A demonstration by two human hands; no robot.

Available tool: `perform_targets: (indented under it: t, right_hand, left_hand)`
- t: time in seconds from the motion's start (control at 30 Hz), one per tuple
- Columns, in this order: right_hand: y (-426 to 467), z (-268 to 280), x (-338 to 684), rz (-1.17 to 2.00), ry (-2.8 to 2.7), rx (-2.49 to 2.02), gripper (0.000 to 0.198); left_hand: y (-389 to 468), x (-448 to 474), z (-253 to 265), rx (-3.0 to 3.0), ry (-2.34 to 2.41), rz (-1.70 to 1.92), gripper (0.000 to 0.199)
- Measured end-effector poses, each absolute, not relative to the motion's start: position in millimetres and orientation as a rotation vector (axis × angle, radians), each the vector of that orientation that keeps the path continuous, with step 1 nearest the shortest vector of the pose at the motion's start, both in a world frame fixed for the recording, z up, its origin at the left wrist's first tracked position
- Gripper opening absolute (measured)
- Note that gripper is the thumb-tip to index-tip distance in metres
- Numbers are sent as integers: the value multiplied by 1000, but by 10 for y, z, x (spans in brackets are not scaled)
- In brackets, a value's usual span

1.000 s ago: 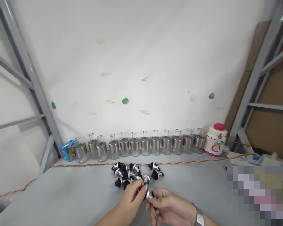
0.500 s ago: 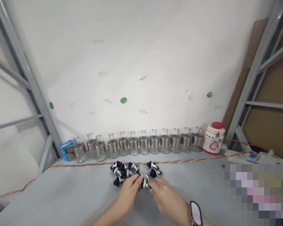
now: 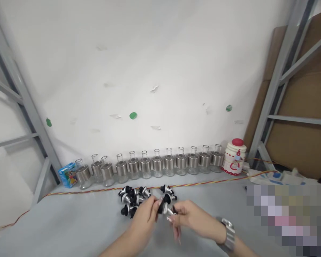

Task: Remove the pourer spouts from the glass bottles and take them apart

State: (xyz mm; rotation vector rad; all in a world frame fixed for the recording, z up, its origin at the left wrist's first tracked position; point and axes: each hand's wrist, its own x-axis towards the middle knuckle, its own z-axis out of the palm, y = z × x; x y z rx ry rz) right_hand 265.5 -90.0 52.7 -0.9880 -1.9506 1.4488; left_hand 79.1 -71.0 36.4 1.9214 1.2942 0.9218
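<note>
Between my two hands is a silver and black bottle pourer (image 3: 166,208), held just above the grey table. My left hand (image 3: 146,218) pinches its black stopper end. The thumb and forefinger of my right hand (image 3: 186,214) are closed at its silver spout, while the other fingers hang lower. A heap of similar pourers (image 3: 126,198) lies just beyond my left hand, partly hidden by it. Two more pourers (image 3: 166,189) lie beyond the held one, near my right hand.
A row of glass bottles (image 3: 157,163) with steel sleeves stands along the wall. At its left end is a blue box (image 3: 67,175), at its right a cream jar (image 3: 234,159) with a red lid. A twisted red-yellow cord (image 3: 96,191) crosses the table (image 3: 77,221).
My right hand has turned at the wrist and its lower fingers have opened downward. The pourer stays between both hands. The whole view has shifted slightly.
</note>
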Motion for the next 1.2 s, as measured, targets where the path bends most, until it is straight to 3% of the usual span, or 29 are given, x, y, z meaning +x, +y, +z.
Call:
perform_targets:
  t: [0.1,0.23,0.4,0.63,0.77,0.93,1.2]
  right_hand:
    - [-871,635,2754,1899,-1574,-704,28]
    - [-736,693,2908,1632,-1129,-669,20]
    - [-483,495,3076,1430,-719,-822,14]
    - [-419,398,3084,1440,-733,-881,19]
    - [-438,424,3042,1416,-751,-911,24]
    - [-440,361,2944,1384,-949,-987,30]
    - [-517,110,2707,1625,-1176,-1081,42]
  left_hand:
    - [-479,591,490,2155,1546,1115,36]
    - [-232,604,553,2351,1473,1020,29]
    - [-259,1266,361,2807,1288,743,23]
    - [-198,1711,201,2972,1313,626,23]
    - [-243,1464,270,3001,1361,611,28]
    - [-433,971,268,2974,1476,660,47]
    - [-520,526,59,2898,1561,863,42]
